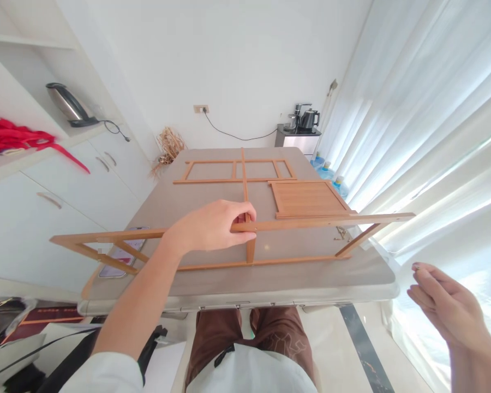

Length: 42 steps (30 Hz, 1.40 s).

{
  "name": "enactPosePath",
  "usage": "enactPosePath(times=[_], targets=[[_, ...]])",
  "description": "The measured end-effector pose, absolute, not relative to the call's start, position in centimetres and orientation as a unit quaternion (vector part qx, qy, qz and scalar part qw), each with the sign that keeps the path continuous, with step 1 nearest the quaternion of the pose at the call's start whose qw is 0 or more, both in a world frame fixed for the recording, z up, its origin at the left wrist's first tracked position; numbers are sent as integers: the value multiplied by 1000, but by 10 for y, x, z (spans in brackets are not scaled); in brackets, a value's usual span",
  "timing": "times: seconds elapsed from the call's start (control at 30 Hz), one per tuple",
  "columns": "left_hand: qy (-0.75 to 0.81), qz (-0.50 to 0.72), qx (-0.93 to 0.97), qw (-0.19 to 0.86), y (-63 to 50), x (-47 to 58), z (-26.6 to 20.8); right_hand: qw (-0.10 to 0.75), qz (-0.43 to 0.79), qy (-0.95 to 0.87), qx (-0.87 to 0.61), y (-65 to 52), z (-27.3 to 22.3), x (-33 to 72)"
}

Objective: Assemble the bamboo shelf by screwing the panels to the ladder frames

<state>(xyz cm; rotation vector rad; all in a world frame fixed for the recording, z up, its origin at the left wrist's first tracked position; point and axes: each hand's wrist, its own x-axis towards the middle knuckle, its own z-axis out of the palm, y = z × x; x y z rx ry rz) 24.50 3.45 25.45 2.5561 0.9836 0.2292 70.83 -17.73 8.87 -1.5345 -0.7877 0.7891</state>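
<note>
My left hand (213, 226) is closed around the top rail of an upright wooden frame (311, 222), where a long thin wooden bar (244, 174) meets it. That bar runs away from me toward the table's far edge. Off the table's right corner, my right hand (448, 303) is pinched shut; a tiny thing seems to show at the fingertips, too small to name. Several small brass-coloured screws (341, 233) lie near the frame's right end. Beyond stand a flat wooden panel (311, 199) and a ladder-like wooden frame (213, 180), both lying on the table.
The grey-topped table (159, 202) fills the middle. A printed sheet or phone-like item (113, 270) lies at its left. Cabinets (77, 180) with a kettle (67, 103) stand left, white curtains (413, 109) right. Water bottles (327, 172) and a tea stand (298, 139) are behind.
</note>
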Motion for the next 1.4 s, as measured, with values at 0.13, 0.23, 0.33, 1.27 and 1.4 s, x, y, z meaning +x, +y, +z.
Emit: enactPosePath(times=[0.13,0.23,0.33,1.27,1.4], targets=[[354,73,913,187,35,246,254,633,374,-281,-617,-186,84,662],[361,61,912,187,36,246,254,636,403,-279,-597,-189,75,648],[365,53,910,187,36,246,254,634,398,-292,-595,-188,70,651],[368,41,914,164,40,246,250,404,-64,-246,-879,-86,23,624],[372,44,912,167,40,246,249,379,-49,-287,-879,-101,29,631]])
